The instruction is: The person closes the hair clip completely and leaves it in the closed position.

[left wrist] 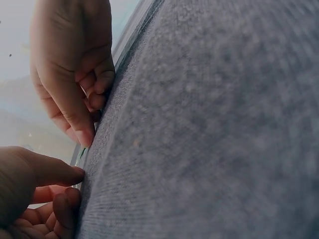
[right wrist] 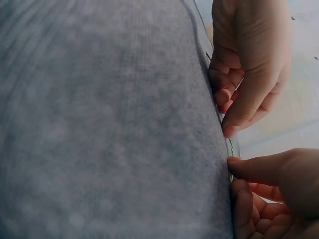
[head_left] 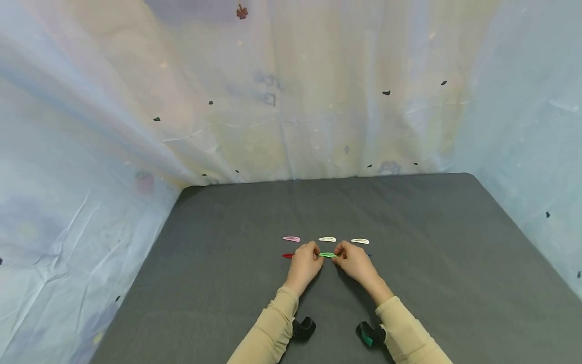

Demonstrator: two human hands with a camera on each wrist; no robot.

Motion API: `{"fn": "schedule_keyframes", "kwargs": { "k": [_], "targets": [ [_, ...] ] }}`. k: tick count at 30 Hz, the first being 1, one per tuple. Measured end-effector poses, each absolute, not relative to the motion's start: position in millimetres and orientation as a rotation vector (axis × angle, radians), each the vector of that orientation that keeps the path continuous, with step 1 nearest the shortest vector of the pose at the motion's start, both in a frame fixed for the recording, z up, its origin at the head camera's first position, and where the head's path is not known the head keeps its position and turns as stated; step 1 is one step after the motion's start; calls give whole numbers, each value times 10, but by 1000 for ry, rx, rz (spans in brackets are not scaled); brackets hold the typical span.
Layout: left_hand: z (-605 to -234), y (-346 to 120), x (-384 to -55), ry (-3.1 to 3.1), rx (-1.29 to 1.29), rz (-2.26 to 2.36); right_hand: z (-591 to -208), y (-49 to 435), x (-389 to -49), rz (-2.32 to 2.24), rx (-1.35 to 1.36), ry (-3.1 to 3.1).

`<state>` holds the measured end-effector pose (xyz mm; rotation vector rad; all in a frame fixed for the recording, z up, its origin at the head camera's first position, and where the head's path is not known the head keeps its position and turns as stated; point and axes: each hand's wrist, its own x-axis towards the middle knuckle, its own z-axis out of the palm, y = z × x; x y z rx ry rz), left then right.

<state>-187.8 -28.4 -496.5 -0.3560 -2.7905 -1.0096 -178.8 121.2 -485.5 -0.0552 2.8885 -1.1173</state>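
On the dark cloth lies a green snap hair clip (head_left: 327,255), level, between the two hands. The left hand (head_left: 305,262) pinches its left end with thumb and fingertips. At the other end, the right hand (head_left: 355,262) holds it the same way. Both wrist views show the thumbs low against the cloth, with a thin green edge of the clip (right wrist: 232,147) between them. A red hair clip (head_left: 288,256) sticks out from behind the left hand, mostly hidden. Only a bluish tip (head_left: 370,255) shows past the right hand.
Behind the hands lies a row of snap hair clips: pink (head_left: 291,238), cream (head_left: 327,239) and white (head_left: 360,241). A grey cloth-covered table (head_left: 218,283) spreads around them. Pale patterned curtains (head_left: 318,101) hang at the back and sides. Black wrist devices (head_left: 303,329) sit by the sleeves.
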Motion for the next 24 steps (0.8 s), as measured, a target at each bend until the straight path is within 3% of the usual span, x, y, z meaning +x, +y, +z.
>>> {"fn": "schedule_keyframes", "kwargs": {
  "k": [24],
  "targets": [
    [-4774,-45,-1843,-2779,-474,-1080,-4610,1534,-1759,-1279,-134,2816]
  ]
}}
